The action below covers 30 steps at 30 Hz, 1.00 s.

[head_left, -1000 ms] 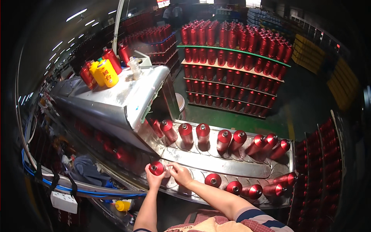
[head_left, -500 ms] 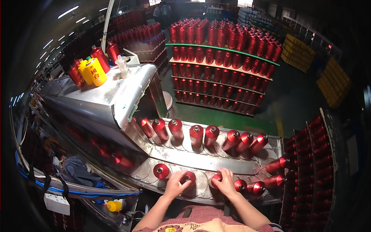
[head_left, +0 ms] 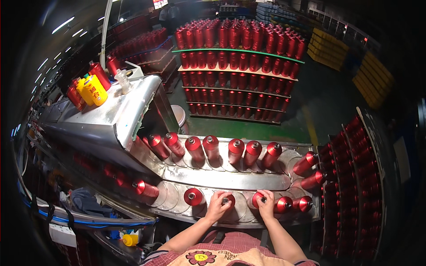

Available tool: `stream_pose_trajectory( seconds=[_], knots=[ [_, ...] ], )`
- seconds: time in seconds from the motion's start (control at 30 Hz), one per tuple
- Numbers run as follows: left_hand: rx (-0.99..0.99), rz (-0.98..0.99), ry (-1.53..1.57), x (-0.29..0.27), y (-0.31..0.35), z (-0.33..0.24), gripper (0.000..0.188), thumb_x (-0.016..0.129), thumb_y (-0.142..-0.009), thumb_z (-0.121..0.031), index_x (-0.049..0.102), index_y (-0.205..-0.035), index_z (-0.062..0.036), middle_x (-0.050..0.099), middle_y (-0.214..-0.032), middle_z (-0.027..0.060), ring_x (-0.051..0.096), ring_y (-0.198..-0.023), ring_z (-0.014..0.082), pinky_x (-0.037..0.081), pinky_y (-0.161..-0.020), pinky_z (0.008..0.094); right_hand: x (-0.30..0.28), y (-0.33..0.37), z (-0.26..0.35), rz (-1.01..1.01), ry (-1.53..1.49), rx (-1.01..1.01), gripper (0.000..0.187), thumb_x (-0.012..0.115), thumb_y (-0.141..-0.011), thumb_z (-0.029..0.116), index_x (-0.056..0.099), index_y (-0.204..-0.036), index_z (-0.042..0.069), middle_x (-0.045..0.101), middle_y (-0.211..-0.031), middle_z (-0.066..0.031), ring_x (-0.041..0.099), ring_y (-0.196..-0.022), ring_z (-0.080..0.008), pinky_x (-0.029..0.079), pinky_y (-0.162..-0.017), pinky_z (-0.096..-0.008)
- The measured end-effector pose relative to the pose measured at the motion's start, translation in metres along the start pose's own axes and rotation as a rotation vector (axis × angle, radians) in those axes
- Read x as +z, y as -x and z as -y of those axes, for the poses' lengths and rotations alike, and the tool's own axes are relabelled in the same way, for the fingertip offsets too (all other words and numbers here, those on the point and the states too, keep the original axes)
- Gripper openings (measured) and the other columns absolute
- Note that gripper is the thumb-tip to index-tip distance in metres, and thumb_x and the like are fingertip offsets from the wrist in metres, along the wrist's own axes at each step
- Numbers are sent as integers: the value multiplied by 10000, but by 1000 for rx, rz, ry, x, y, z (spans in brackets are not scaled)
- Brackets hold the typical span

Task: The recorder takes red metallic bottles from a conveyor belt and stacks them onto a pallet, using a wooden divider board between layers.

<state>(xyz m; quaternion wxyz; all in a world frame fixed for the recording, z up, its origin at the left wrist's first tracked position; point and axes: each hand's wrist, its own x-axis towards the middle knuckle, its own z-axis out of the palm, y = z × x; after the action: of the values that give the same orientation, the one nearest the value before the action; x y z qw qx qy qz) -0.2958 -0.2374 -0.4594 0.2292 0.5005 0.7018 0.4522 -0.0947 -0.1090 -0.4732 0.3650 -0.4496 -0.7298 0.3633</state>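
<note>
The left hand [head_left: 217, 208] curls closely round a red bottle [head_left: 230, 204], the right hand [head_left: 266, 205] round a second bottle [head_left: 255, 200]; both now stand farther rightward along the conveyor [head_left: 170, 195], away from the metal housing [head_left: 93, 126], than before.

the bottles [head_left: 194, 197] on the near side are shiny red with silver tops. the table [head_left: 171, 197] under them is silver grey, and so is the big box [head_left: 133, 95] on the left. the jug [head_left: 96, 90] on the box is bright yellow with red marks. the bucket [head_left: 179, 116] is white. far away, the floor [head_left: 262, 128] is green and the crates [head_left: 327, 48] on the right are yellow. nearest, the apron [head_left: 255, 256] is tan, with a dark red flower [head_left: 201, 257] that has a yellow middle, and the cloth [head_left: 242, 240] by it has red checks.
</note>
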Motion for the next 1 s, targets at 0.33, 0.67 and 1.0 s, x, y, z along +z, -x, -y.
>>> stream_pose_trajectory(
  seconds=[0.33, 0.67, 1.0],
  knots=[
    [142, -43, -103, 27, 4, -70, 468, 693, -747, -230, 564, -1176, -95, 505, -1228, 164, 476, -1126, 343, 376, -974, 419, -64, 10, 5, -56, 64, 65, 447, 714, -736, 123, 568, -1147, 21, 484, -1248, -167, 459, -1178, -310, 369, -996, -381],
    [-37, -35, 559, 149, 6, -226, 176, 505, -870, -12, 570, -1034, -3, 582, -913, 49, 554, -755, 103, 463, -682, 225, -353, 59, -10, 2, -356, 69, 303, 596, -870, 30, 546, -1168, 13, 636, -1040, -60, 621, -887, -96, 488, -749, -232],
    [180, 608, 575, 454, -199, -243, 362, 402, -975, -291, 486, -1272, -103, 522, -1231, 80, 478, -1133, 152, 326, -1013, 347, -798, 200, -103, -1223, -9, -149, 265, 623, -875, 82, 551, -1123, 23, 586, -982, -25, 561, -937, -80, 464, -823, -256]
  ],
)
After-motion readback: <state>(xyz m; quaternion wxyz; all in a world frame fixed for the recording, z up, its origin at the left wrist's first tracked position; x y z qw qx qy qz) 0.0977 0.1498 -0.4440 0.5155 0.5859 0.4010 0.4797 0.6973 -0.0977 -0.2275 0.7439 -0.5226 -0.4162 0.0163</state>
